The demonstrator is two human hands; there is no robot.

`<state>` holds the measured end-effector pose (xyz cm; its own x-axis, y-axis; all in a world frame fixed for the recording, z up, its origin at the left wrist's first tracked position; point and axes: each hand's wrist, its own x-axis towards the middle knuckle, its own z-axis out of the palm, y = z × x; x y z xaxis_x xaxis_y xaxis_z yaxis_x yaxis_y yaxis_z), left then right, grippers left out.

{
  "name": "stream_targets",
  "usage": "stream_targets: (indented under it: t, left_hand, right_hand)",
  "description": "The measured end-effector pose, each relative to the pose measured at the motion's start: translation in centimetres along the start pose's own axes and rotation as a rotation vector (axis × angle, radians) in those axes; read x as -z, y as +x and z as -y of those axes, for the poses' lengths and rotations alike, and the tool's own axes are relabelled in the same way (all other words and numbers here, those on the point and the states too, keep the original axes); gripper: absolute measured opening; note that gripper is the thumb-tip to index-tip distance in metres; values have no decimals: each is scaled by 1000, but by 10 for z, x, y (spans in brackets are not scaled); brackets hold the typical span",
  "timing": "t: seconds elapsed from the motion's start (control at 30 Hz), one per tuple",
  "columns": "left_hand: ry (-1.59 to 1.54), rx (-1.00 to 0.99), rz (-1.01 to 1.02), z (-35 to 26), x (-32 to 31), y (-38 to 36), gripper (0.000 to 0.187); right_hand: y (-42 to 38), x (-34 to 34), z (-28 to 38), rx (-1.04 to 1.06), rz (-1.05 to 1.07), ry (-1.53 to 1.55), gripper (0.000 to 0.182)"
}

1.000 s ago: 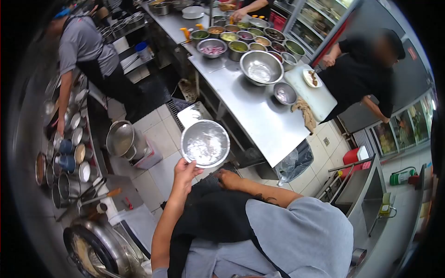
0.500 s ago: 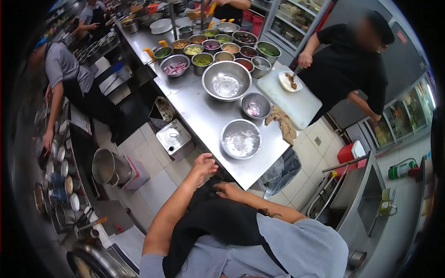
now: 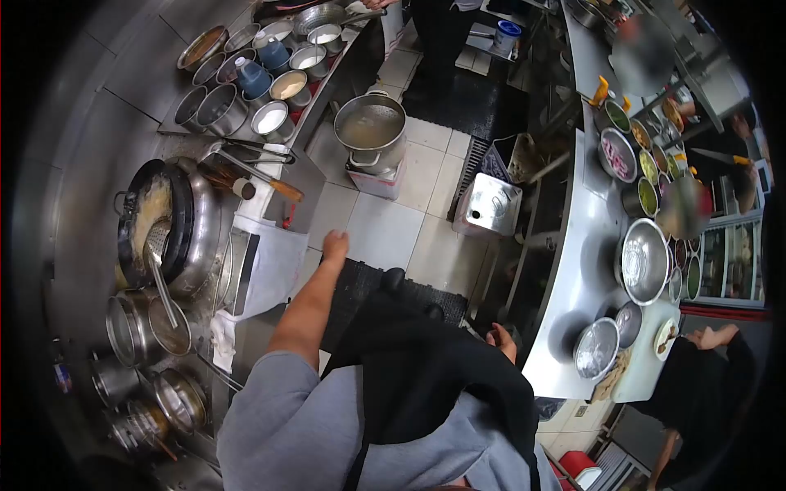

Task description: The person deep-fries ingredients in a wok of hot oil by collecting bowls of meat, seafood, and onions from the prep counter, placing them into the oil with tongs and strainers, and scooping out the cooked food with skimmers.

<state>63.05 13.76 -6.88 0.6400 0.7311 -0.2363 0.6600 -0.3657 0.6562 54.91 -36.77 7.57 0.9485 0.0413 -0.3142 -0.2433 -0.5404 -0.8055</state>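
Note:
My left hand [image 3: 335,246] hangs over the floor tiles, in front of the stove side, with its fingers curled and too small to read clearly. Low beside the steel table's edge is my right hand [image 3: 501,340], its fingers apart and nothing in them. To the left, a black wok [image 3: 184,221] holds bubbling oil, with a metal strainer [image 3: 156,239] resting in it. A white cloth [image 3: 274,263] hangs at the counter edge. A wooden-handled utensil [image 3: 286,190] lies above that cloth.
A big pot [image 3: 370,131] stands on a floor box. A square metal tin [image 3: 489,204] is near the steel table [image 3: 553,327], which bears bowls [image 3: 644,262]. Pots [image 3: 182,398] stand lower left. A person [image 3: 704,376] is at the right; another [image 3: 434,33] stands ahead.
The view has swung left toward the stove, and the table now lies on the right. My hands have moved farther apart.

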Motion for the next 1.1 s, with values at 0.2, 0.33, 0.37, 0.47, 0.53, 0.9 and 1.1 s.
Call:
stream_targets:
  t: [0.2, 0.33, 0.37, 0.47, 0.53, 0.9, 1.1]
  left_hand:
    - [13, -167, -176, 90, 30, 114, 80]
    - [244, -20, 60, 61, 58, 140, 72]
    - [208, 56, 203, 46, 62, 140, 72]
    - [595, 139, 91, 56, 26, 158, 83]
    - [665, 119, 76, 26, 34, 141, 88]
    - [174, -48, 255, 108, 47, 105, 67]
    - [-711, 440, 303, 198, 105, -35, 53]
  right_hand:
    - [25, -27, 35, -6, 50, -98, 35]
    - [28, -38, 64, -8, 100, -229, 35]
    - [27, -39, 69, -15, 81, -245, 35]
    - [24, -41, 82, -72, 52, -279, 37]
    - [21, -39, 87, -159, 76, -295, 36]
    - [37, -53, 82, -19, 192, -343, 42]
    - [52, -52, 66, 88, 263, -397, 42]
